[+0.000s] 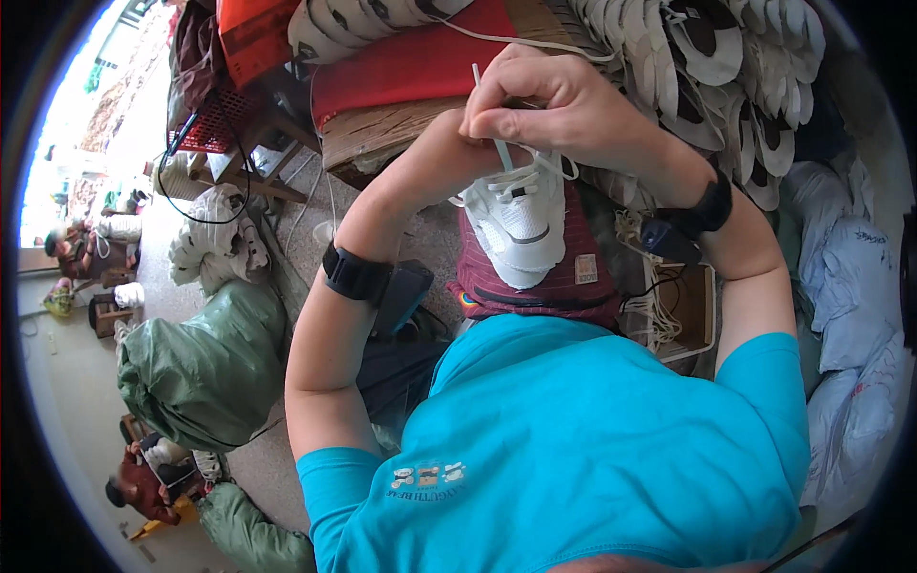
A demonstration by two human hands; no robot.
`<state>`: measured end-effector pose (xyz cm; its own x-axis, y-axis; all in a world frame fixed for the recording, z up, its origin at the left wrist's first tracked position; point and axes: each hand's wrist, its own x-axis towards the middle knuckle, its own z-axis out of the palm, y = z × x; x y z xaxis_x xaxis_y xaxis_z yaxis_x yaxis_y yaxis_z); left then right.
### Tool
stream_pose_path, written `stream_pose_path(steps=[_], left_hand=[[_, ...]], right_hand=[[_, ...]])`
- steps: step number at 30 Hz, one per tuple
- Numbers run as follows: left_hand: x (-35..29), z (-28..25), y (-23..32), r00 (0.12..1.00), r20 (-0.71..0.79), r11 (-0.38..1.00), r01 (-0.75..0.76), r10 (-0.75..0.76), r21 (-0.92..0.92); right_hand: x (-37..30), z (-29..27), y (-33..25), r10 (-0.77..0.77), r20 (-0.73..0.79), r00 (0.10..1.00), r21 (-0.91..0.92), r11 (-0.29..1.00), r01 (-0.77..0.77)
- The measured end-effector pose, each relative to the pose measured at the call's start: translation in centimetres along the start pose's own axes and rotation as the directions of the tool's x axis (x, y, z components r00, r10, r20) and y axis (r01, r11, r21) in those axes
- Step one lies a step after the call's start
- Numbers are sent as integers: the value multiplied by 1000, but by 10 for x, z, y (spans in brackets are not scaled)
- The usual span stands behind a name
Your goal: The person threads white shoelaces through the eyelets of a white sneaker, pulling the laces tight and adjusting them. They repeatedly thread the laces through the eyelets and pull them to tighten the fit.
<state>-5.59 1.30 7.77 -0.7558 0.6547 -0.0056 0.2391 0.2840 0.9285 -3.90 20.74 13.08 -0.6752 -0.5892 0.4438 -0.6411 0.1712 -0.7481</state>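
A white sneaker (521,224) rests toe toward me on the maroon striped cloth over my lap. Its white lace (504,156) rises from the eyelets into my hands, and an end sticks up above the fingers. My right hand (544,100) is closed, pinching the lace between thumb and curled fingers. Against it, above the shoe's opening, my left hand (444,148) is bent inward with curled fingers. Its fingertips are mostly hidden behind the right hand, so what they hold does not show. Both wrists carry black straps with small devices.
A wooden bench (382,138) with red cloth stands ahead, bearing stacked white shoe parts (358,24). More shoe uppers (707,57) hang at the right. Laces fill a box (707,310) beside my right side. Green sacks (205,363) lie left; white sacks (855,286) line the right. Other people sit far left.
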Motion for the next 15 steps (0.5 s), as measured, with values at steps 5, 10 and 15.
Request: stream_pose_path(steps=[5, 10, 15], left_hand=[[0, 13, -15, 929, -370, 922, -157, 16, -355], [-14, 19, -10, 878, -423, 432, -299, -225, -851], [-49, -35, -64, 831, -462, 376, -340, -309, -862]], right_hand=[[-2, 7, 15, 314, -198, 928, 576, 803, -149], [-19, -6, 37, 529, -111, 841, 747, 602, -280], [-51, -33, 59, 445, -398, 802, 326, 886, -330]])
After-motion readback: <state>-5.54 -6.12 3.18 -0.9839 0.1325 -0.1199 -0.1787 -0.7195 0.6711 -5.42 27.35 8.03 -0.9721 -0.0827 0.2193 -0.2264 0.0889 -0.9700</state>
